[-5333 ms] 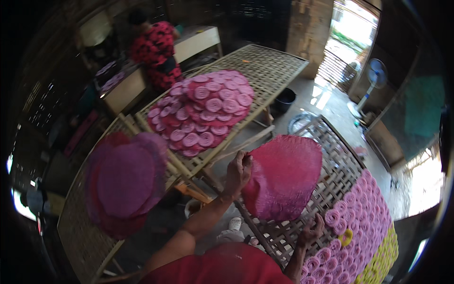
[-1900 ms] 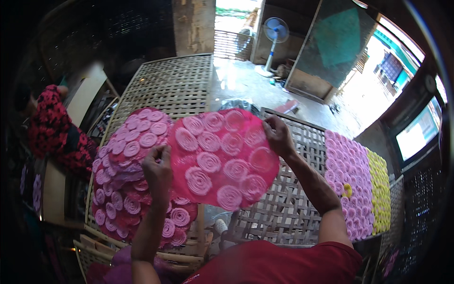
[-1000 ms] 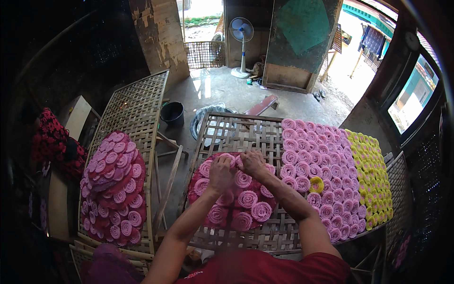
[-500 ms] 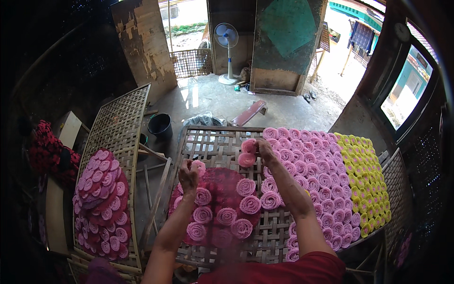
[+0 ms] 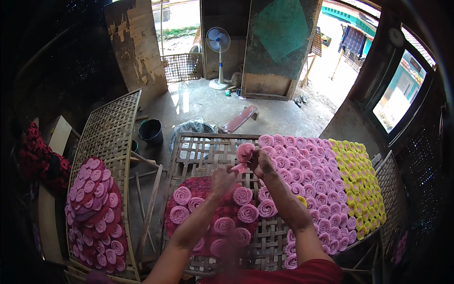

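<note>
My right hand (image 5: 261, 163) grips a pink swirled rosette (image 5: 245, 152) above the far part of the woven bamboo rack (image 5: 201, 163). My left hand (image 5: 224, 180) has come up against it, fingers closed on a second pink piece (image 5: 240, 168) that hangs just below the first. Beneath my left forearm lies a round dark-red mat (image 5: 208, 183) with several pink rosettes (image 5: 224, 225) spread over it. Closely packed rows of pink rosettes (image 5: 302, 176) cover the rack beside my right arm. Yellow rosettes (image 5: 362, 189) with pink middles fill its right end.
On the left, another bamboo rack (image 5: 106, 125) bears a heap of red mats with pink rosettes (image 5: 94, 208). A black bucket (image 5: 151, 131), a low reddish bench (image 5: 240, 119) and a standing fan (image 5: 219, 57) are on the floor beyond. Someone in red patterned clothing (image 5: 38, 158) is at the far left.
My left hand has moved right, from over the mat to my right hand. The rosette it held now appears to lie on the mat's far left part. The whole view has shifted slightly.
</note>
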### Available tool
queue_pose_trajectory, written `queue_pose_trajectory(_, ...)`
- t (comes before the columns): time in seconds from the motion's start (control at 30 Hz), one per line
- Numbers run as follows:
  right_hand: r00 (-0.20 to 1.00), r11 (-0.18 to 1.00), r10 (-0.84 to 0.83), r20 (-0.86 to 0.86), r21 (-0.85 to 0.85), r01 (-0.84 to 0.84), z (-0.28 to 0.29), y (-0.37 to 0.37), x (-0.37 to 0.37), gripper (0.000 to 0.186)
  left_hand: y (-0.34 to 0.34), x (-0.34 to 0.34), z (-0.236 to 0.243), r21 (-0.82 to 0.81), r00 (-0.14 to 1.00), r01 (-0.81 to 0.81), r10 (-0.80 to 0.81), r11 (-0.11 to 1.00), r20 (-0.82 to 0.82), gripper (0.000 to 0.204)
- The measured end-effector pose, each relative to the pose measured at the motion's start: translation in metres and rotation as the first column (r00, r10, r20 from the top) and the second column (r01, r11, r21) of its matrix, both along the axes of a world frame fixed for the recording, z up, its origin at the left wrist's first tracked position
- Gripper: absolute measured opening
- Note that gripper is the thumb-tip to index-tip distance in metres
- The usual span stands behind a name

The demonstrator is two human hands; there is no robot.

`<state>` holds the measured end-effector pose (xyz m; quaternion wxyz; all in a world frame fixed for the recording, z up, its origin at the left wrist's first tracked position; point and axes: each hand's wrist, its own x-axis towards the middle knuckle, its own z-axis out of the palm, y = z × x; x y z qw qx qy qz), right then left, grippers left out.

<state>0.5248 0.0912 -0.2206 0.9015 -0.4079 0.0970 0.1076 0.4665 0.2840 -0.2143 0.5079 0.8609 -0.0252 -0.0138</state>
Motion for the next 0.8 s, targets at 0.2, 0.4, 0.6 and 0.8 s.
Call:
queue_pose_trajectory(0.2, 0.953, 0.896, -0.302, 0.011, -0.338, 0.288, -0.004, -0.055, 0.05, 0.033, 0.03, -0.028, 0.008, -0.276, 0.987, -0.016, -0.029, 0.961, -0.158, 0.038)
queue_pose_trajectory(0.4, 0.977, 0.552, -0.036, 0.209, -0.811, 0.194, -0.023, -0.047, 0.099, 0.032, 0.042, -0.04, 0.013, -0.407, 0.991, -0.073, 0.019, 0.91, -0.135, 0.033)
queue_pose_trajectory(0.6, 0.792, -0.287, 0.208, 0.574, -0.738, 0.61, -0.012, -0.04, 0.083, 0.04, 0.05, -0.038, 0.008, -0.427, 0.985, -0.088, 0.014, 0.9, -0.174, 0.033)
queue_pose_trajectory(0.8, 0.859, 0.612, 0.443, 0.257, -0.787, -0.08, 0.012, 0.001, -0.003, 0.062, 0.036, -0.02, 0.015, -0.518, 0.972, 0.01, -0.13, 0.855, -0.196, 0.033)
